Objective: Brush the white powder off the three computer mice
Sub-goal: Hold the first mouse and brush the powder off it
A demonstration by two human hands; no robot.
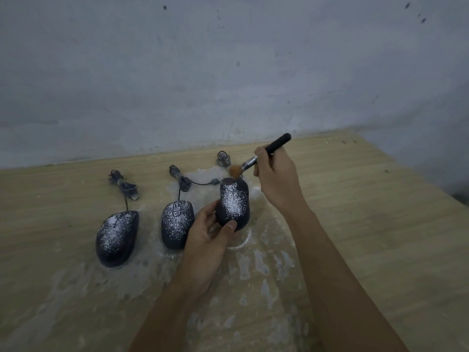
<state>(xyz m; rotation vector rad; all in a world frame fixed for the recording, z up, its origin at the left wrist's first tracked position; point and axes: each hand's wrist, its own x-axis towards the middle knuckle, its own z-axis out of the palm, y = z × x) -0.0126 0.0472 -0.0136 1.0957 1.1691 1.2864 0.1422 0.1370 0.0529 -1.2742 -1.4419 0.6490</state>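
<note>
While the left hand lifts the right mouse by its rear end, its grip closed around the body with the thumb on top, the right hand pinches a black-handled brush, its orange bristles just above the raised mouse's front edge. White powder speckles that mouse's top. The middle mouse lies on the wooden table just beside the left hand, and the left mouse sits further over; both are dusted white. Each cable is coiled in a bundle behind its mouse, near the grey wall. Smeared powder patches cover the table around and below the mice, under both forearms.
</note>
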